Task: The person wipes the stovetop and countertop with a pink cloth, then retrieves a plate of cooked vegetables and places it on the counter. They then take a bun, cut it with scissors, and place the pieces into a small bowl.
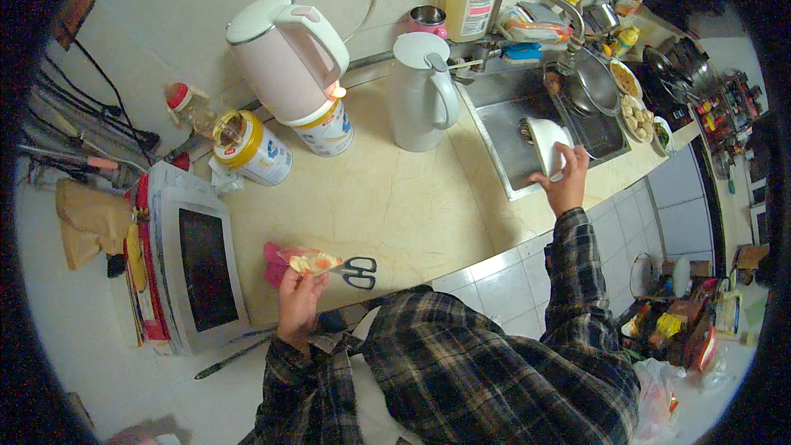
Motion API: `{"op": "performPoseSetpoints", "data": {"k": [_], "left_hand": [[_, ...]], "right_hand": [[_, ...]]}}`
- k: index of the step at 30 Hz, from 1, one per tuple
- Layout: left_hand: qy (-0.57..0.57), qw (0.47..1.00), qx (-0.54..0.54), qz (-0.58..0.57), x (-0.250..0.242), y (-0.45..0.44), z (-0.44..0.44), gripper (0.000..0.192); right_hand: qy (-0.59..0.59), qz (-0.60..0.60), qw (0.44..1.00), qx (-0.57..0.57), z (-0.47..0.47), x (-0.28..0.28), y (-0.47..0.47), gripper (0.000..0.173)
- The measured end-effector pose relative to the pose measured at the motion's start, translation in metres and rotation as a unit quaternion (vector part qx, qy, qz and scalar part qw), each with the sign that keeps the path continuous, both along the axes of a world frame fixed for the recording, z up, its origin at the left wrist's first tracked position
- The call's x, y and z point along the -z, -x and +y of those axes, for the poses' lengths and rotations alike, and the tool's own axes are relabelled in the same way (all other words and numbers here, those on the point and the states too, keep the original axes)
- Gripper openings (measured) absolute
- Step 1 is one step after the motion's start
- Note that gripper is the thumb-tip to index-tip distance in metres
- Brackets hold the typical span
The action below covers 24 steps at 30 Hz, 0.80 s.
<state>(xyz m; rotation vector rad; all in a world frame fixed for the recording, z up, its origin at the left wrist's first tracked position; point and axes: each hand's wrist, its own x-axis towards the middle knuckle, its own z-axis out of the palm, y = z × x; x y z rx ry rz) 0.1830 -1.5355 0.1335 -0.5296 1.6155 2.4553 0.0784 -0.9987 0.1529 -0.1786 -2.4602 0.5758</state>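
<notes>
My left hand pinches a small, partly clear plastic packet with yellow and orange colours, above the counter's front edge. Just right of the packet lie scissors with dark handles; their blades are mostly hidden. Something pink is behind the packet. My right hand grips a white bowl, tilted on its side over the near part of the steel sink. A small dark thing shows at the bowl's left rim; I cannot tell what it is.
A grey-white jug stands left of the sink. A pink electric kettle and gold-lidded tins are near the wall. At left is a white microwave oven. The faucet arches over the sink; filled dishes stand to its right.
</notes>
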Motion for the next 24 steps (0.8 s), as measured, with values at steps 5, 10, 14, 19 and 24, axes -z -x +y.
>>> {"op": "performPoseSetpoints", "data": {"k": [5,10,14,19,24], "left_hand": [[0.025,0.998,-0.032,-0.042,-0.003,-0.008,0.005,0.033],[0.013,0.998,-0.039,-0.047,-0.005,-0.010,0.011,0.032],[0.017,0.999,-0.029,-0.027,-0.002,-0.009,0.018,0.031],[0.022,0.999,-0.032,-0.038,0.000,-0.008,0.023,0.031],[0.026,0.998,-0.031,-0.039,-0.007,-0.008,0.029,0.030]], "right_hand": [[-0.052,0.035,0.998,0.022,0.012,-0.015,0.003,0.087],[-0.047,0.027,0.998,0.008,0.021,-0.017,0.005,0.087],[-0.070,0.028,0.997,0.005,0.026,-0.019,0.007,0.085],[-0.109,0.034,0.993,0.017,0.033,-0.018,0.008,0.086],[0.070,0.068,0.995,0.016,0.030,0.003,0.015,0.088]]}}
